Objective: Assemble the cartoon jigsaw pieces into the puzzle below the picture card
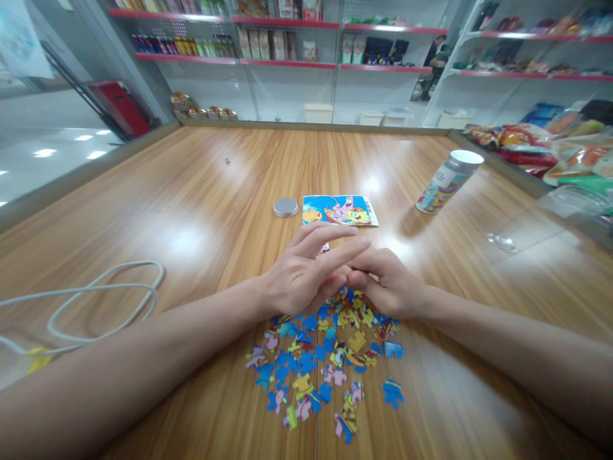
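Observation:
Above a loose heap of jigsaw puzzle pieces (306,363), my two hands meet at the fingertips. My left hand (311,268) has its fingers stretched out to the right, apart from one another. A small patch with a printed design (325,247) shows between those fingers; whether it is held or lies behind them I cannot tell. My right hand (393,281) is closed, fingers curled and thumb pressed in, hiding whatever may be inside. Just beyond the hands lies a cartoon picture sheet (342,211), partly covered by my left fingers.
A round metal lid (286,206) lies left of the sheet, and a printed cylindrical can (447,182) stands to the right. A white cable (108,287) loops at the left. Crumpled clear plastic (501,241) and packaged goods (531,150) are at the right; shelves (287,62) stand behind.

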A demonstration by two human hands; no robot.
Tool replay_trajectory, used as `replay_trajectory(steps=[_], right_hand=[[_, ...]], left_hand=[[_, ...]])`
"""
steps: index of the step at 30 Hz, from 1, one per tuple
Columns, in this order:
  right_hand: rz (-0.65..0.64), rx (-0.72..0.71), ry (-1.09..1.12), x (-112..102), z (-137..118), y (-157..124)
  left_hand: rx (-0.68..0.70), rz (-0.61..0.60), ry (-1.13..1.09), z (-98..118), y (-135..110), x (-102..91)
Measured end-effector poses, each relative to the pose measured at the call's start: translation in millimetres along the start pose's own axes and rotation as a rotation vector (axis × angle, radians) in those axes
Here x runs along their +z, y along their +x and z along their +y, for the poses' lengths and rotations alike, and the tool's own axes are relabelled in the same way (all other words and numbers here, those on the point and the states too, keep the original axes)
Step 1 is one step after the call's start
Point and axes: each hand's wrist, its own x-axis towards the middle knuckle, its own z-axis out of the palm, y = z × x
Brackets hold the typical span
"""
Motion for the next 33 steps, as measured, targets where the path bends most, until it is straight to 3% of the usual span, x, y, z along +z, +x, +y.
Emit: replay_trajectory(steps=[5, 13, 17, 21, 27, 33], right_hand=[[0.066, -0.006, -0.364, 1, -2, 3], [0.035, -0.112, -0.282, 21, -6, 1], [0.104, -0.117, -0.383, 13, -1, 1], [0.219, -0.013, -0.442, -3, 10, -2], [0.265, 0.188, -0.193, -9, 14, -7], [0.214, 0.011, -0.185, -9, 9, -6]], left_hand=[[-0.191, 0.035, 0.068, 9, 1, 1.6], [-0.197, 0.036, 0.07, 25, 11, -5.4], [-0.204, 0.111, 0.02, 15, 6, -6.2], [-0.41, 0.15, 0.014, -5, 1, -6.0], [-0.539, 0.176, 0.01, -19, -2, -4.6], [-0.664, 0.188, 0.047, -23, -9, -1.8]])
